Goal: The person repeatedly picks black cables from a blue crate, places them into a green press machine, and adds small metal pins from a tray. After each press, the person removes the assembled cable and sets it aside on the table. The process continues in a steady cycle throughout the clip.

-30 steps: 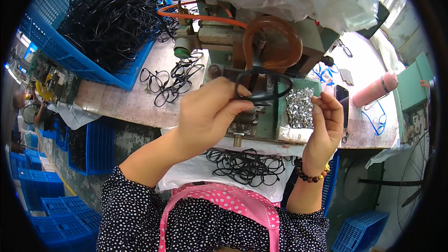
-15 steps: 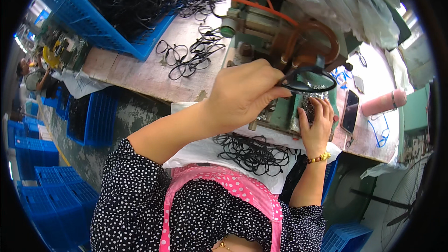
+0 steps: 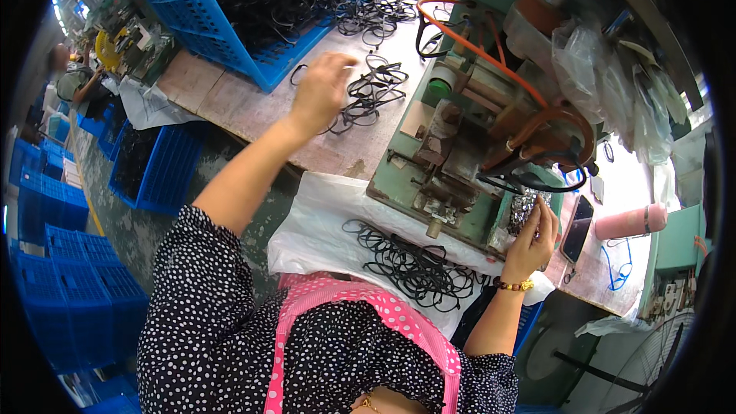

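My left hand (image 3: pixel 320 92) is over the table at the edge of a loose cluster of black eyeglass frames (image 3: pixel 376 92). Its fingers are apart and slightly bent, and I see nothing in them. At the green bench machine (image 3: pixel 460 161), a black eyeglass frame (image 3: pixel 569 187) sits by the machine's right side, out of both hands. My right hand (image 3: pixel 530 241) has its fingertips drawn together in a heap of small silvery metal parts (image 3: pixel 523 208); whatever they pinch is too small to make out.
A blue crate (image 3: pixel 184 19) piled with black frames stands at the back left. More black frames (image 3: pixel 418 268) lie on white cloth before me. To the right are a phone (image 3: pixel 577 230), a pink bottle (image 3: pixel 632 221) and a blue frame (image 3: pixel 619 276). An orange hose (image 3: pixel 491 54) crosses the machine.
My left hand has let go of the black eyeglass frame, which stays by the machine, and has moved left to the loose frames. My right hand stays at the metal parts, fingers drawn closer together.
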Motion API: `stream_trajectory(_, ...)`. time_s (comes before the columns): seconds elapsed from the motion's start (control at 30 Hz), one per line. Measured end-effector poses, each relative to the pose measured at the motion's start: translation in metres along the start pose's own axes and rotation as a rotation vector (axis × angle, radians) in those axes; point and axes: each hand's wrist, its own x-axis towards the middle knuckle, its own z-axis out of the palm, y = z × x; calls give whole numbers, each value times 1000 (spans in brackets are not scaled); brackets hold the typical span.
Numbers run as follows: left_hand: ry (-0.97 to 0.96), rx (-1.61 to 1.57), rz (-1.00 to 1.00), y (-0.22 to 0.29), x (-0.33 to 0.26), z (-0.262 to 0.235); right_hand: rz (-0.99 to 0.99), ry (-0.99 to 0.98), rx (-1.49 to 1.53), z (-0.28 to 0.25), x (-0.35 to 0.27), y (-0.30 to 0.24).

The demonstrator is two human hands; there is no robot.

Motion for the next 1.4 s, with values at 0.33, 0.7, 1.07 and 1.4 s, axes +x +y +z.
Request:
stream_trajectory(0.33,-361,464,-93,-102,-9,-10,30,128,120,-8,5,-11)
stream_trajectory(0.7,-134,-691,-563,3,-9,-45,51,74,256,-19,4,-5)
stream_trajectory(1.07,-118,-1175,-627,129,-8,-68,258,55,600,-25,9,-7)
stream_trajectory(1.4,-419,-1303,-295,185,-3,-70,343,-120,857,-38,27,-47)
